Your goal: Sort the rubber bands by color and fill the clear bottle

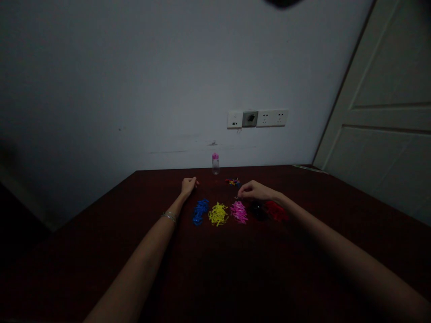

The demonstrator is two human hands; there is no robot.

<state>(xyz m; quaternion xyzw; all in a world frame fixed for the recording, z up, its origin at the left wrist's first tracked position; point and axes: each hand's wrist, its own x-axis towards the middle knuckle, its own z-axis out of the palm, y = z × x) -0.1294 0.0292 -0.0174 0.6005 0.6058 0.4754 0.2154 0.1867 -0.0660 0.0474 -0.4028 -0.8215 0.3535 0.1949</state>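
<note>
Right hand point(257, 190) seemingly pinching a small piece point(236, 197), pink pile point(239, 211) just below the fingers; left hand point(189, 185) curled, apparently empty; colours separated, presumably for easy picking!

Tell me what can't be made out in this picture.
All in the head view:
Right hand: anything in its grip is too small and dark to tell.
Left hand: curled, so its palm is hidden.
Red pile: the right forearm partly covers it.
Black pile: single pieces are lost in the dark.
Dark shape: cut off by the top edge.
</note>
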